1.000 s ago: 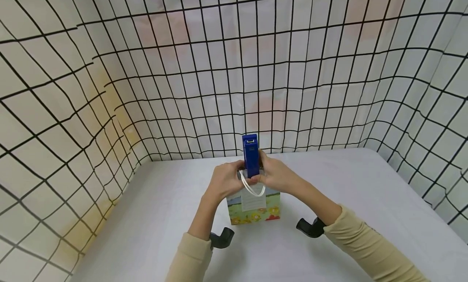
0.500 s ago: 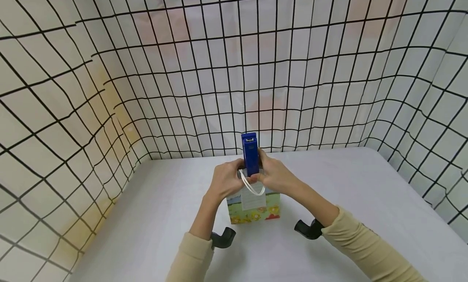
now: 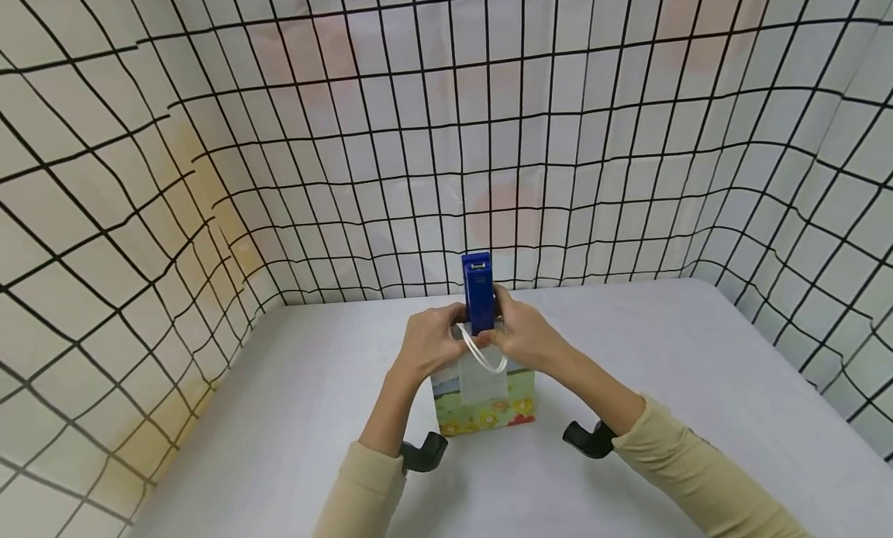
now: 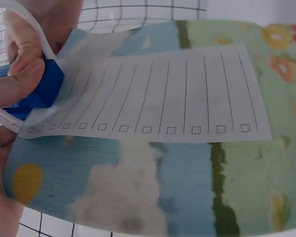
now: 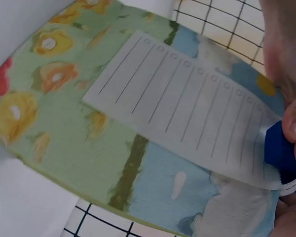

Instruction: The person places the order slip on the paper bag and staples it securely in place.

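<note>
A blue stapler (image 3: 478, 294) stands upright over the top edge of a paper gift bag (image 3: 453, 414) in the head view. My left hand (image 3: 431, 340) and right hand (image 3: 526, 332) grip it from both sides, thumbs pressing its near face. The bag is painted with flowers, grass and sky. A white sheet (image 4: 158, 94) with ruled lines and small check boxes lies along the bag's front, its top end under the stapler. A white cord handle (image 3: 481, 360) loops down in front of the sheet. My fingers behind the bag's top are hidden.
A white-covered table (image 3: 335, 398) spreads beneath the bag. Black wire mesh (image 3: 391, 174) over white sheeting encloses the back and sides. A black curved wrist mount (image 3: 424, 453) hangs at the left cuff, and another mount (image 3: 589, 439) at the right.
The bag's lower edge has swung slightly toward me and tilts a little more. Both hands keep the stapler at the same spot on the bag's top.
</note>
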A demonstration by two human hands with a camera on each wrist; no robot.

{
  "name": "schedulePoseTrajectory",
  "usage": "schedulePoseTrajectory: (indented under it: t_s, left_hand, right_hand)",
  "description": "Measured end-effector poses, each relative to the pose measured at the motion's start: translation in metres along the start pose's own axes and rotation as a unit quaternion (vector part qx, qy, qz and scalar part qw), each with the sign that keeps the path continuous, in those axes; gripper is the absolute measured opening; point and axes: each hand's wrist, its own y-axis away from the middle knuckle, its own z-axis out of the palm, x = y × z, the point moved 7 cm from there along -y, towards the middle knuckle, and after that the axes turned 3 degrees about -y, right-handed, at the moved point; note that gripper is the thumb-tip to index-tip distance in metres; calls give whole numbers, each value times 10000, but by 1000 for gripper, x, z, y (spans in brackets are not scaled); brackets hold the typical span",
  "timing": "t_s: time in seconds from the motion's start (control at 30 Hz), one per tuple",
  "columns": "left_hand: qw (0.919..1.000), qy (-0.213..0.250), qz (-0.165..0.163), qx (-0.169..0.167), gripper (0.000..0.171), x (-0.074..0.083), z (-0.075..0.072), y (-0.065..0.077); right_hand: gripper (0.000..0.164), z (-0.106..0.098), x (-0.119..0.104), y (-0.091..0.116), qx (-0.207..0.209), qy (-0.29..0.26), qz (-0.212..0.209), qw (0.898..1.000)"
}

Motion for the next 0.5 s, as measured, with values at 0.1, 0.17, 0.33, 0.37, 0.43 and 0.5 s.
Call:
schedulePoseTrajectory:
  t_s: [0.1,0.17,0.33,0.37,0.43,0.5]
  left_hand:
    - [9998,9,-60,-185,44,1,0,0]
    - [9994,-12,-107,-319,45,0,1,1]
    - [9976,-121,-192,-647,49,-1,3,2]
    - [9973,-112,-193,-694,49,-2,3,2]
    - [9968,-80,-195,-774,49,-2,3,1]
    - [9965,-46,-176,-812,48,-3,2,1]
  right_hand:
    - [75,0,1,1,-160,35,94,9998]
    - [78,0,2,1,-272,73,131,9995]
    - [84,0,2,0,-498,82,184,9986]
    - [85,0,2,0,-529,53,199,9984]
    - [86,-1,1,0,-577,-31,193,9981]
    - [87,-2,1,-1,-641,-124,204,9977]
